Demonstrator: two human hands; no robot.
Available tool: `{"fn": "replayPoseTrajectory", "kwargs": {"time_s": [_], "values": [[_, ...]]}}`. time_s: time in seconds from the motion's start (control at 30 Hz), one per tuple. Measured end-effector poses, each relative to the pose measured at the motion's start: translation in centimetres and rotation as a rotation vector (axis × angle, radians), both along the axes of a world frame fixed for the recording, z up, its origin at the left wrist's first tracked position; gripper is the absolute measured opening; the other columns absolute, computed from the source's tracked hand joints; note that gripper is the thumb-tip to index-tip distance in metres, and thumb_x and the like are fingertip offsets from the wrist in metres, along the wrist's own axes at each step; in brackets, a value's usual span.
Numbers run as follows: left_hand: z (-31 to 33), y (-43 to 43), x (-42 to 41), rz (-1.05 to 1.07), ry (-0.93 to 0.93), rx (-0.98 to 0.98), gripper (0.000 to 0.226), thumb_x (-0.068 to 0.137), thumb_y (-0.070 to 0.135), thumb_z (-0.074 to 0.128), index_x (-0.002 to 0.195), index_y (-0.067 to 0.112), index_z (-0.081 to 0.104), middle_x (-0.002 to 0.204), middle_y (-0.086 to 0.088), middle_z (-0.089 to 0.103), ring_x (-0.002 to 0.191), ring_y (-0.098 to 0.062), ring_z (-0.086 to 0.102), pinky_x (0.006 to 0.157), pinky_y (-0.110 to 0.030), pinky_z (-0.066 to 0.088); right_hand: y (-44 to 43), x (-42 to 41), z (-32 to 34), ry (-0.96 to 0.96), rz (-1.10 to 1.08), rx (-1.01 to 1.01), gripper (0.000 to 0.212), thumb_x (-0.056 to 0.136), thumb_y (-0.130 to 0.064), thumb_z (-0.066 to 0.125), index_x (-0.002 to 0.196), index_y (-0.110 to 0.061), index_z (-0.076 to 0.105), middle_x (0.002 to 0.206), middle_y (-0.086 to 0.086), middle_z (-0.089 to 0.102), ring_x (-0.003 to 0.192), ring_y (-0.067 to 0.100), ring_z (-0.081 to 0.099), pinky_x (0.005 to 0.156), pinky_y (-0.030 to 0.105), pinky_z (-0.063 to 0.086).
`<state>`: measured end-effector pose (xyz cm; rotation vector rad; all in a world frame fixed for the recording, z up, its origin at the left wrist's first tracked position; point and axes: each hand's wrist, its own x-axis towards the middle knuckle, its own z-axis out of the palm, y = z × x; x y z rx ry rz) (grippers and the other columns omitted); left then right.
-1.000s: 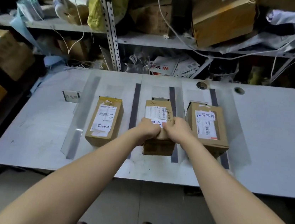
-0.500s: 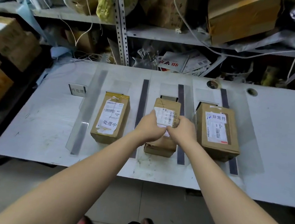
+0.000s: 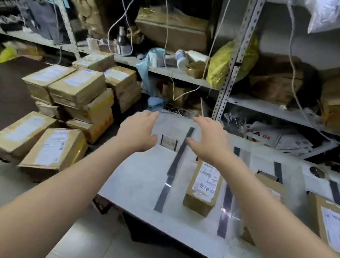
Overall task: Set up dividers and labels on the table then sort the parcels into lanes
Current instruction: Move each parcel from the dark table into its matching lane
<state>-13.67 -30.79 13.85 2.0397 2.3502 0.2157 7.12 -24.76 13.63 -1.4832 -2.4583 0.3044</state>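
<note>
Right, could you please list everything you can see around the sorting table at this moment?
table: one, white, front right
divider strips: four, dark, running lengthwise on the table
label card: one, white, left of the leftmost strip, towards the far end
sorted parcels: three, brown cardboard with white labels, one per lane; the middle one is partly behind the right forearm
piled parcels: many, brown, stacked left of the table
shelving: grey metal, behind the table
yellow bag: one, on the shelf
bottle: one, white, on the shelf
left hand, right hand: both open and empty, above the table's far left end
</note>
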Motion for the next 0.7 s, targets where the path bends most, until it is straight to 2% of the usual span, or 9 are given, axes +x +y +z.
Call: {"fn": "replayPoseTrajectory", "kwargs": {"time_s": [0.13, 0.37, 0.53, 0.7], "values": [[1.6, -3.2, -11.9, 0.069, 0.062, 0.013, 0.069, 0.093, 0.038, 0.060, 0.154, 0.018, 0.034, 0.144, -0.006, 0.050, 0.130, -0.029, 0.050, 0.095, -0.042, 0.051, -1.2, -10.6, 0.9, -0.037, 0.068, 0.018, 0.069, 0.092, -0.047, 0.064, 0.153, -0.028, 0.039, 0.158, -0.004, 0.039, 0.143, 0.026, 0.035, 0.114, 0.046, 0.035], [3.1, -5.7, -29.4, 0.164, 0.099, -0.041, 0.054, 0.089, 0.037, 0.058, 0.138, 0.017, 0.048, 0.133, -0.005, 0.056, 0.124, -0.028, 0.052, 0.089, -0.042, 0.053, -2.1, -27.1, 2.4, -0.047, 0.093, 0.013, 0.067, 0.093, -0.047, 0.064, 0.153, -0.028, 0.039, 0.159, -0.004, 0.040, 0.145, 0.025, 0.036, 0.112, 0.048, 0.036], [2.4, -4.3, -38.0, 0.229, -0.006, -0.092, 0.050, 0.092, 0.040, 0.055, 0.137, 0.020, 0.048, 0.129, -0.002, 0.055, 0.117, -0.026, 0.054, 0.083, -0.043, 0.055, -0.3, -34.9, 1.6, -0.021, 0.087, -0.073, 0.070, 0.092, -0.051, 0.064, 0.154, -0.028, 0.039, 0.157, -0.003, 0.043, 0.143, 0.025, 0.040, 0.110, 0.050, 0.043], [0.1, -0.3, -42.1, 0.262, -0.119, -0.091, 0.052, 0.097, 0.051, 0.049, 0.137, 0.017, 0.050, 0.123, -0.004, 0.059, 0.110, -0.026, 0.058, 0.084, -0.044, 0.056, 3.6, -40.7, -0.7, 0.054, 0.090, -0.189, 0.074, 0.093, -0.053, 0.063, 0.156, -0.026, 0.036, 0.158, -0.001, 0.043, 0.143, 0.024, 0.042, 0.109, 0.048, 0.045]]}}
